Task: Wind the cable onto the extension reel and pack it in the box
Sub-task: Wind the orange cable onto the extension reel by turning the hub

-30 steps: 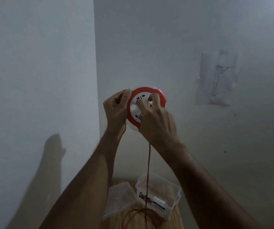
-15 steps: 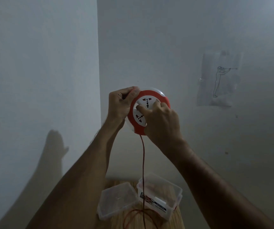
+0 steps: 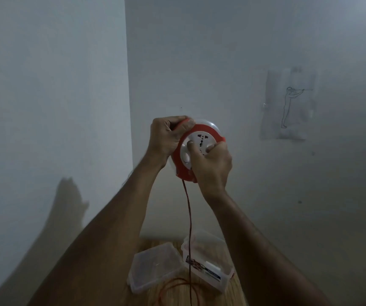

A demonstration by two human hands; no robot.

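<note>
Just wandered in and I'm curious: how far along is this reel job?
Partway. Already open: the clear box, its lid beside it. In hand: the left hand grips the reel while the right hand works its face. Left: red cable hangs down to loose loops; packing not begun.

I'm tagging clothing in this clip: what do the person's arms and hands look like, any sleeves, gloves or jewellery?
Both forearms are bare up to the frame's edge: no sleeves show. The left hand and right hand wear no gloves, and no rings, watch or bracelets are visible.
</note>
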